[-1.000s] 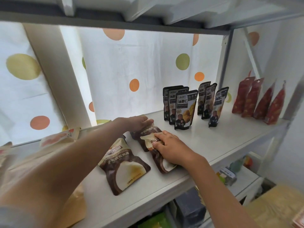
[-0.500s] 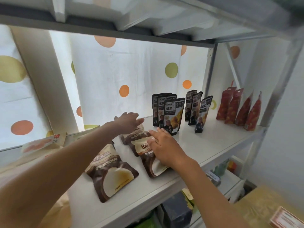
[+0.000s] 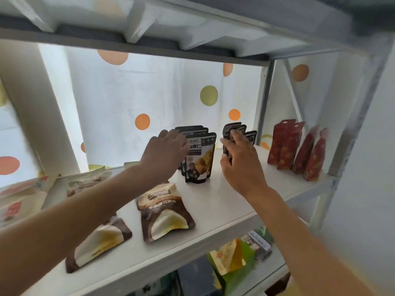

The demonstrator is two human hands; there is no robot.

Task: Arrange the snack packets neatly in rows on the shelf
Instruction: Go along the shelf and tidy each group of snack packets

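Both hands left the brown packets [image 3: 166, 212] lying flat up front; left hand [image 3: 162, 154], fingers loose, touches the standing black packets [image 3: 199, 157]; right hand [image 3: 241, 161] pinches the neighbouring black row [image 3: 249, 135], mid white shelf [image 3: 224, 201].

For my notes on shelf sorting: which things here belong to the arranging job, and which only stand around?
Job:
- black packets
- brown packets
- red packets
- shelf
- left hand
- right hand

Around:
- dotted curtain
- goods on lower shelf
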